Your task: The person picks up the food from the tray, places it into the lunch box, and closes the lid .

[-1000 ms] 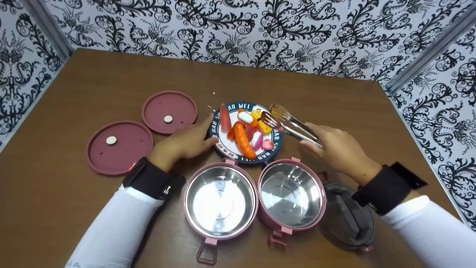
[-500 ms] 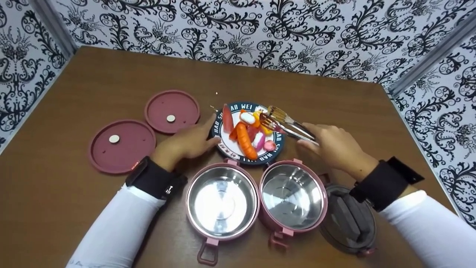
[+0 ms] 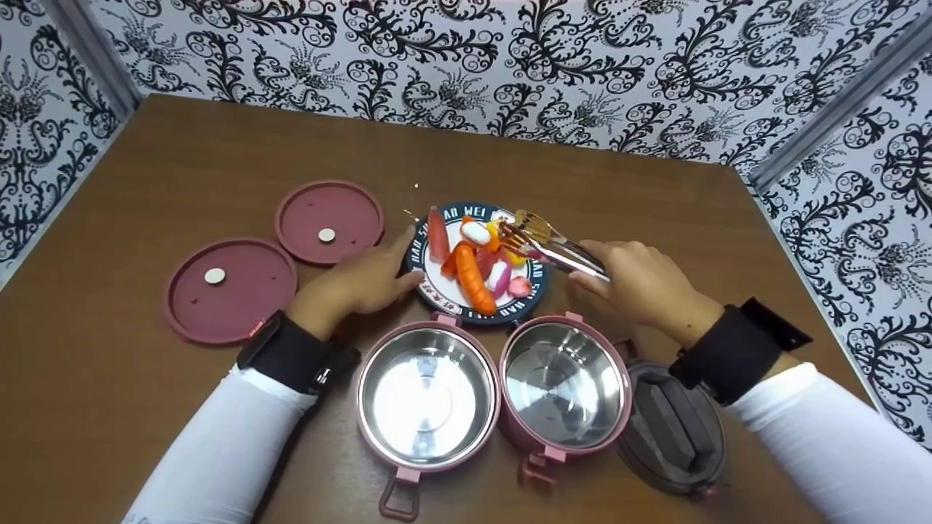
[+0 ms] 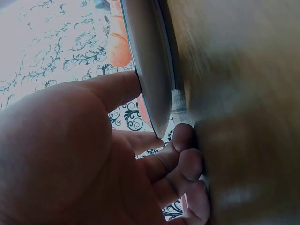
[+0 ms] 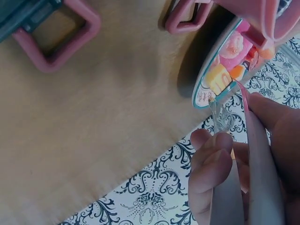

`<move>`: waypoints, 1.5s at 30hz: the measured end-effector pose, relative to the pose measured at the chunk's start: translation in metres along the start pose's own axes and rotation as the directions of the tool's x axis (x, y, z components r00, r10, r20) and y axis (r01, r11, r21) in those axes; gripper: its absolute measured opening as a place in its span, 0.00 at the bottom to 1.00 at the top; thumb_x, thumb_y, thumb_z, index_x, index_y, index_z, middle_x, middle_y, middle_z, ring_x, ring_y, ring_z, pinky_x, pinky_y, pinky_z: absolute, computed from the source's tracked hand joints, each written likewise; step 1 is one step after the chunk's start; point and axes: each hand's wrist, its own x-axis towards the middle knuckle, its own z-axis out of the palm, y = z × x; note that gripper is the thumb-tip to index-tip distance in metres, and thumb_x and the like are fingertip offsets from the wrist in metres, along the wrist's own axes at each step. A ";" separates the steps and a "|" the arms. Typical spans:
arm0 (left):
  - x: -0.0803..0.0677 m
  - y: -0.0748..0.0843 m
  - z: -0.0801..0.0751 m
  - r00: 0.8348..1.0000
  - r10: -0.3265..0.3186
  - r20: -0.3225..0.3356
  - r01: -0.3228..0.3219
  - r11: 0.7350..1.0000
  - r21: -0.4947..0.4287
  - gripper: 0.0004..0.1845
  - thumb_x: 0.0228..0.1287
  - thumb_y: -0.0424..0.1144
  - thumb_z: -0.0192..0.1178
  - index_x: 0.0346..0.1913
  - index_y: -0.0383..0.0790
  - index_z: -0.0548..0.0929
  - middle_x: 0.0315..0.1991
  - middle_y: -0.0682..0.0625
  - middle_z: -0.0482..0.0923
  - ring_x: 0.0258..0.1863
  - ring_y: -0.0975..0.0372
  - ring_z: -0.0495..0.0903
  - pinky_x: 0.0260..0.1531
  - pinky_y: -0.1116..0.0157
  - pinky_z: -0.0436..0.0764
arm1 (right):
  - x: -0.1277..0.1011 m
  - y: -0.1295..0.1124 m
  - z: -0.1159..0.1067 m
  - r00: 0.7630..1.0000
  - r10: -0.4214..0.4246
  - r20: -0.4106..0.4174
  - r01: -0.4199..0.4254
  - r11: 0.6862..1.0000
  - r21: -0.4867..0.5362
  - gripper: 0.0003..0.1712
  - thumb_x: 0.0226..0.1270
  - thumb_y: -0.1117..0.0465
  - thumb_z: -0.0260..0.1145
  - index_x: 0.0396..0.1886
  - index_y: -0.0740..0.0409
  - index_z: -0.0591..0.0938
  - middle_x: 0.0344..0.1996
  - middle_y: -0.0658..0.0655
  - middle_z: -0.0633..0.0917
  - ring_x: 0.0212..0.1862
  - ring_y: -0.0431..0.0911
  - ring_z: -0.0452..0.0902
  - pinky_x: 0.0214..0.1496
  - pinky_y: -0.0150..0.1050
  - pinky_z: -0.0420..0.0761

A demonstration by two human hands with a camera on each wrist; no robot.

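Note:
A dark-rimmed plate (image 3: 535,280) in the middle of the table carries several toy foods, among them an orange sausage (image 3: 473,279) and a yellow piece (image 3: 513,254). My left hand (image 3: 357,282) pinches the plate's left rim (image 4: 152,79) between thumb and fingers. My right hand (image 3: 633,287) grips metal tongs (image 3: 550,245) whose tips hover over the yellow piece; in the right wrist view the tongs (image 5: 253,159) reach the plate (image 5: 206,96). Two open pink steel-lined containers (image 3: 428,397) (image 3: 564,382) stand in front of the plate.
Two pink lids (image 3: 329,221) (image 3: 229,288) lie flat at the left. A grey lid with a handle (image 3: 677,433) sits beside the right container. Patterned walls close off the table at the back and sides.
The tongs have moved left and down over the plate, their tips now above the yellow piece. My left hand has kept its hold on the rim.

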 end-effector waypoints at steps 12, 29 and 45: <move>-0.001 -0.001 0.003 1.000 0.010 -0.022 -0.010 1.000 -0.002 0.45 0.74 0.58 0.49 0.82 0.44 0.39 0.77 0.38 0.59 0.73 0.44 0.65 0.72 0.47 0.64 | 0.003 -0.002 0.007 1.000 0.001 0.005 -0.001 1.000 0.006 0.23 0.71 0.49 0.65 0.59 0.56 0.81 0.39 0.60 0.88 0.38 0.57 0.86 0.38 0.57 0.83; -0.005 0.002 -0.002 1.000 0.007 -0.025 -0.007 1.000 -0.001 0.45 0.75 0.57 0.49 0.82 0.44 0.39 0.78 0.38 0.57 0.74 0.44 0.64 0.73 0.47 0.63 | -0.011 0.001 0.006 0.998 -0.012 -0.064 0.012 1.000 0.001 0.26 0.71 0.50 0.65 0.64 0.57 0.79 0.45 0.62 0.88 0.38 0.57 0.86 0.36 0.56 0.82; -0.002 0.000 0.003 1.000 0.014 -0.010 -0.014 1.000 -0.006 0.45 0.75 0.57 0.48 0.82 0.44 0.37 0.78 0.39 0.57 0.73 0.43 0.64 0.72 0.45 0.63 | -0.081 -0.005 -0.011 0.973 -0.011 -0.229 0.026 0.997 0.066 0.30 0.68 0.53 0.69 0.67 0.59 0.77 0.50 0.65 0.87 0.39 0.57 0.87 0.43 0.52 0.85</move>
